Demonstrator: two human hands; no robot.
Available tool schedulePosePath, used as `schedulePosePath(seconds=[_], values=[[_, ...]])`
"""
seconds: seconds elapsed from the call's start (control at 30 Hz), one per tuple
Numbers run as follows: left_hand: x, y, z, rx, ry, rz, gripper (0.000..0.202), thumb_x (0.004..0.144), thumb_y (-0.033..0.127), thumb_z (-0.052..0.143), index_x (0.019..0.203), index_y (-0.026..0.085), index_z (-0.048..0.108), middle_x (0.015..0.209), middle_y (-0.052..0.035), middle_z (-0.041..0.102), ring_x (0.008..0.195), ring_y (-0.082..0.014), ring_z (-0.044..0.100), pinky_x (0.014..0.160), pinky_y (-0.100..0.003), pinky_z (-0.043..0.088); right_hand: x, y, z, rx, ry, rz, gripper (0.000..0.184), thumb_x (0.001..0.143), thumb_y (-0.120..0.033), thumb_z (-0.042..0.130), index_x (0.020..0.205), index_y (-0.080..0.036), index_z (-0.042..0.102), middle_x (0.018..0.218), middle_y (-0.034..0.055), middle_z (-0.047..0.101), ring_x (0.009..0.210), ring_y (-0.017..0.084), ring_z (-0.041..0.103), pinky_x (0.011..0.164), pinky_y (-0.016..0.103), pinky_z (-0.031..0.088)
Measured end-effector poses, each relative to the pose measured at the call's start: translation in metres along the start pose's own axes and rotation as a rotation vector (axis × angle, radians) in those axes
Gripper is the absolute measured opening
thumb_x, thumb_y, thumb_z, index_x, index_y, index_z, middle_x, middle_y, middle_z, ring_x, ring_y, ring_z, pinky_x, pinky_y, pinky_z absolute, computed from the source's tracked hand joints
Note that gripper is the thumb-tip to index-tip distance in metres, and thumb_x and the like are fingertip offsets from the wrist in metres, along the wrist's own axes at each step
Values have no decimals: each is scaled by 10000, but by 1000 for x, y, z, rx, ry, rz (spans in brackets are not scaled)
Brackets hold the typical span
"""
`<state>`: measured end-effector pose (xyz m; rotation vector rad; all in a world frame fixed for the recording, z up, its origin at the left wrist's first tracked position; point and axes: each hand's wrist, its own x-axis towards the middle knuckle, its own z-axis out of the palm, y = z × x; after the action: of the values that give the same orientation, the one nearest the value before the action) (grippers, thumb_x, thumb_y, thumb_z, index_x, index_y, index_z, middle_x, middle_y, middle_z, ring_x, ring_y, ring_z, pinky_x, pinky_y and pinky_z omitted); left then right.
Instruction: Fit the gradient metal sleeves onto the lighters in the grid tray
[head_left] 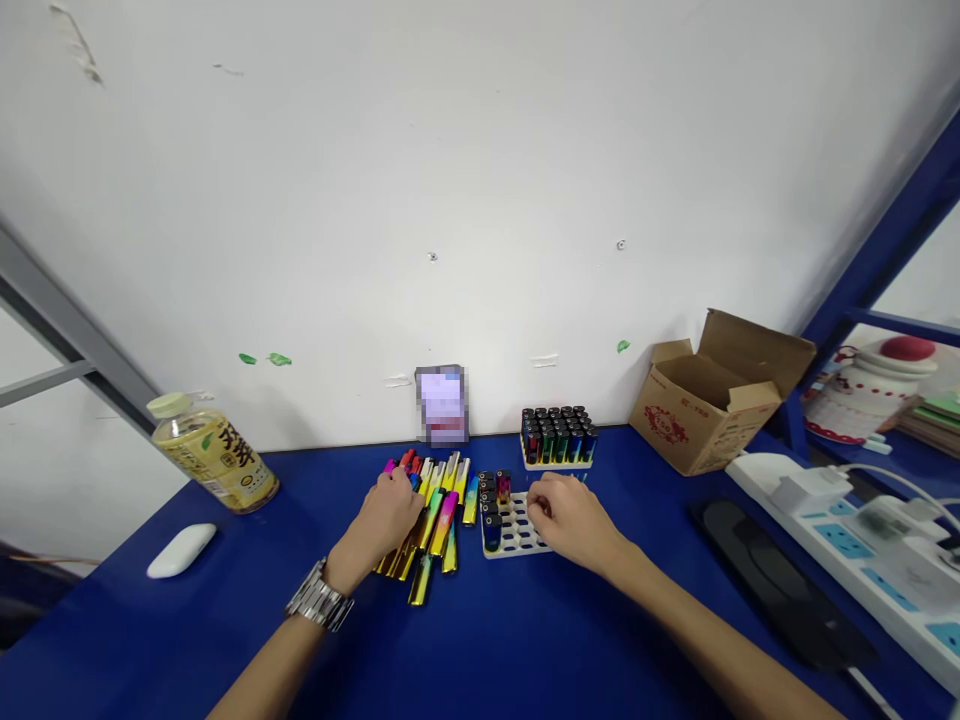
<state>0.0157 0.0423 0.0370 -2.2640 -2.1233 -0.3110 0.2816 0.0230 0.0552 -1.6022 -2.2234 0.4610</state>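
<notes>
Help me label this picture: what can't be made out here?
In the head view:
Whether the left hand grips lighters: hidden by the hand.
Whether the right hand holds anything, plus part of the nearer tray: hidden likewise.
Device: pixelated.
Power strip: cut off, right edge.

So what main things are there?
Loose pieces: many, multicoloured, centre-left
Trays: two, white, centre and back
Standing pieces: many, black-topped, in trays
Bottle: one, yellow, left
Mouse-like thing: one, white, left
Wall: one, white, behind
Blurred screen: one, pale, against wall
Box: one, brown, right
Oblong thing: one, black, right
Power strip: one, white and blue, right
Jar: one, white and red, right
Table: one, blue, underneath
Watch: one, silver, left
Left hand: one, at loose pieces
Right hand: one, at nearer tray
</notes>
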Motion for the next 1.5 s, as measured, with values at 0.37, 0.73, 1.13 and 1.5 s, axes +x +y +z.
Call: schedulePosePath(seconds=[0.37, 0.73, 1.13, 1.5], values=[[5, 7, -16, -71, -8, -37, 351, 889, 223, 279, 1101, 73, 517, 944, -179, 612, 857, -282, 629, 730, -391, 483, -1, 5, 3, 66, 87, -43, 193, 771, -100, 478, 673, -172, 628, 723, 30, 601, 614, 139, 529, 536, 239, 290], [-48, 91, -62, -1138, -58, 82, 358, 863, 473, 491, 1113, 216, 483, 897, -23, 612, 863, -193, 588, 771, -301, 487, -27, -44, -3, 516, 143, -363, 187, 825, -317, 612, 950, -196, 547, 867, 36, 607, 761, 166, 568, 665, 264, 446], [-36, 109, -46, -1242, 164, -71, 290, 883, 494, 467, 928, 210, 509, 802, -5, 570, 757, -148, 552, 708, -262, 450, -14, -29, 1, 758, 325, -113, 103, 735, -206, 547, 831, -199, 512, 587, -31, 626, 496, 117, 547, 498, 214, 426], [-18, 104, -50, -1708, -131, -392, 524, 782, 660, 420, 532, 201, 374, 402, 110, 181, 364, -40, 141, 372, -184, 170, 7, 9, 19, 933, 206, -22, 43, 687, -200, 446, 645, -198, 440, 525, -79, 331, 469, 86, 304, 460, 215, 275]])
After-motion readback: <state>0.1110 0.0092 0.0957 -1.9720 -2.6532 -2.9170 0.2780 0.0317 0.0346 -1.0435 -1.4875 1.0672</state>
